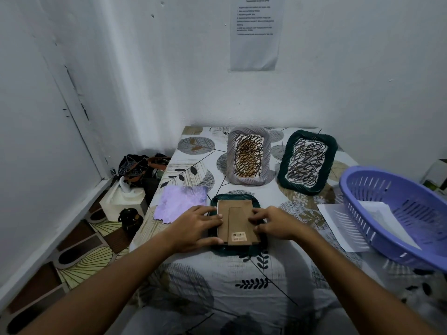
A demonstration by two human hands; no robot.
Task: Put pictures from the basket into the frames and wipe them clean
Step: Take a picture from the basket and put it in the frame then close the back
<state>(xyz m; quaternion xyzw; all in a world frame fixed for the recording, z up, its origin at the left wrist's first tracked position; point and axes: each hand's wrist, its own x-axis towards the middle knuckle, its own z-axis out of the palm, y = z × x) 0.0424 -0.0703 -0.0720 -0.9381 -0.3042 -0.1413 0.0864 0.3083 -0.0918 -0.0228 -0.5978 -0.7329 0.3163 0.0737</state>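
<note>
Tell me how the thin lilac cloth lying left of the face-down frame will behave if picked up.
The thin lilac cloth probably hangs floppy: it lies flat with a wavy near edge. It looks light, so one hand should lift it. Pushed, it would likely bunch on the patterned tablecloth.

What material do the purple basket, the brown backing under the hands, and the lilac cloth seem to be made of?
Purple basket: likely moulded plastic, given its even colour, slotted walls and slight sheen.
Brown backing: probably cardboard or fibreboard; it looks matte and flat and carries a barcode sticker.
Lilac cloth: seems a soft textile, perhaps microfibre; its surface is mottled and its edge wavy.
</note>
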